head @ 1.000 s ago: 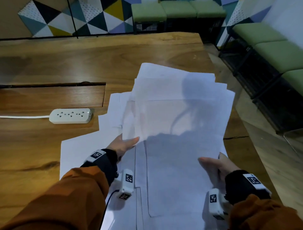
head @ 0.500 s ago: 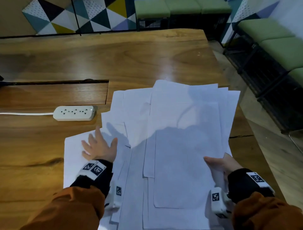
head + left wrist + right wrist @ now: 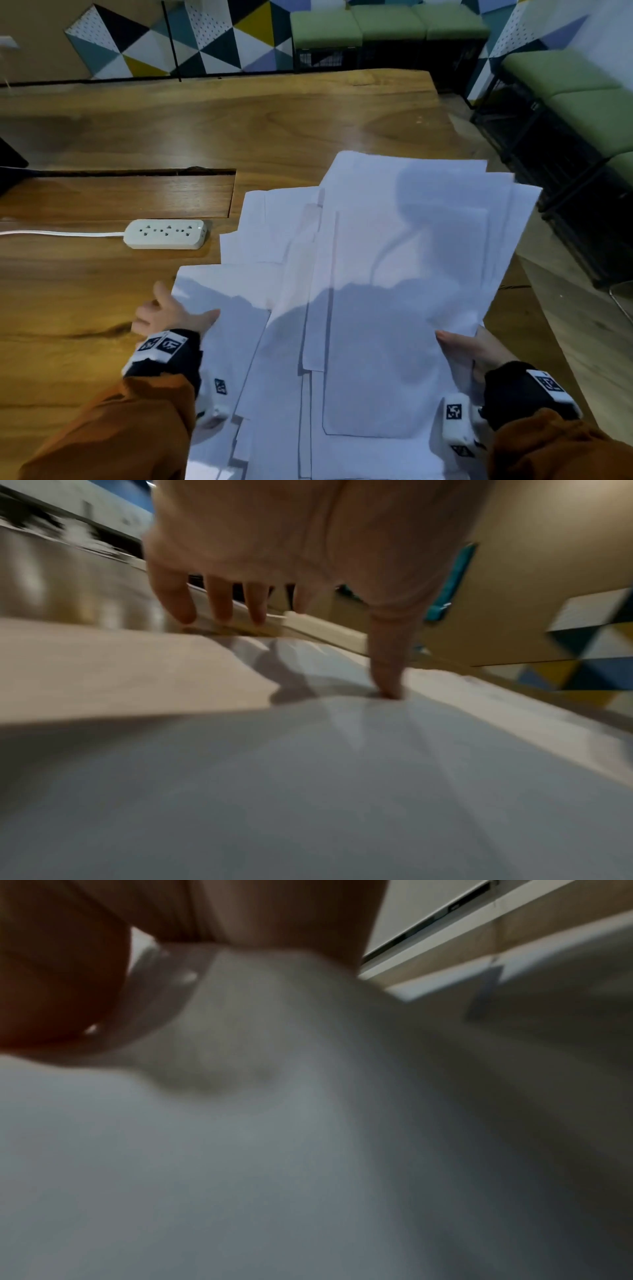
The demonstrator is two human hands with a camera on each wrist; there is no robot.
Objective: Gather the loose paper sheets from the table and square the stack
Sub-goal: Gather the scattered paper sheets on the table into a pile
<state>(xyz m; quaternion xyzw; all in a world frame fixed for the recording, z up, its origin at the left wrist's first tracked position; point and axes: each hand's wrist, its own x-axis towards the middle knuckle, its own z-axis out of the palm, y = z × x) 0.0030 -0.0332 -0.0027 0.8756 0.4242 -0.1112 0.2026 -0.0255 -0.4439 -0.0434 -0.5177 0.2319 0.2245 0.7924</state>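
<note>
Left hand: the left hand [image 3: 171,317] lies flat with fingers spread and straight at the left edge of the lowest white paper sheet [image 3: 222,298]; in the left wrist view its thumb [image 3: 388,669] presses down on the paper while the other fingers [image 3: 219,601] reach out over the wood; it holds nothing.
Right hand: the right hand [image 3: 474,349] holds the right edge of the fanned pile of white paper sheets [image 3: 394,274], thumb on top; the right wrist view is blurred, showing paper bulging over the fingers underneath.
Paper: the sheets overlap unevenly, edges not lined up, spread across the near right part of the brown wooden counter [image 3: 239,120], reaching its right edge.
Sleeves: orange sleeves [image 3: 113,428] with black cuffs and white marker tags at both wrists.
Other things: a white power strip [image 3: 164,234] with a white cord lies on the counter, left of the sheets and apart from them.
Background: green cushioned benches [image 3: 387,24] stand beyond the counter.
</note>
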